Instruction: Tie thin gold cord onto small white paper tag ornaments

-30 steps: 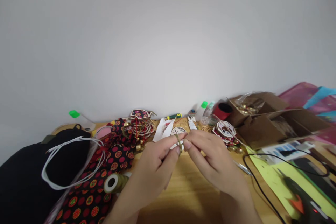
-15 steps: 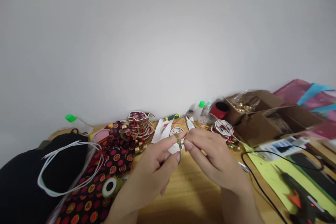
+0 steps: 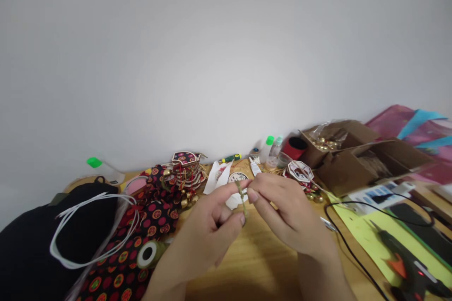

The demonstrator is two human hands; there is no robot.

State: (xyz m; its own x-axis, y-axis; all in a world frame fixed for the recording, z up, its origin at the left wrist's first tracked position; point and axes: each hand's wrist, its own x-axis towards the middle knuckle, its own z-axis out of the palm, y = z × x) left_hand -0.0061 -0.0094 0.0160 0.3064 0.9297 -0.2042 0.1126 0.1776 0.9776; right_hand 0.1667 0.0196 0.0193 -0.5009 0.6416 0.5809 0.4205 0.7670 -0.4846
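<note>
Light even, moderate. White wall (image 3: pixel 226 80) palest mid-frame, greying toward the corners. Soft-edged shadow on the wooden tabletop (image 3: pixel 261 240), between my left hand (image 3: pixel 207 223) and right hand (image 3: pixel 287 211). Red pinpoint glow on the glue gun (image 3: pixel 406 259). Mild blur — olive cord (image 3: pixel 243 202) in my grip lacks fine detail. Wide-angle stretch at the sides — pink bag (image 3: pixel 391 120) soft, green bottle cap (image 3: pixel 94 162) pulled sideways.
</note>
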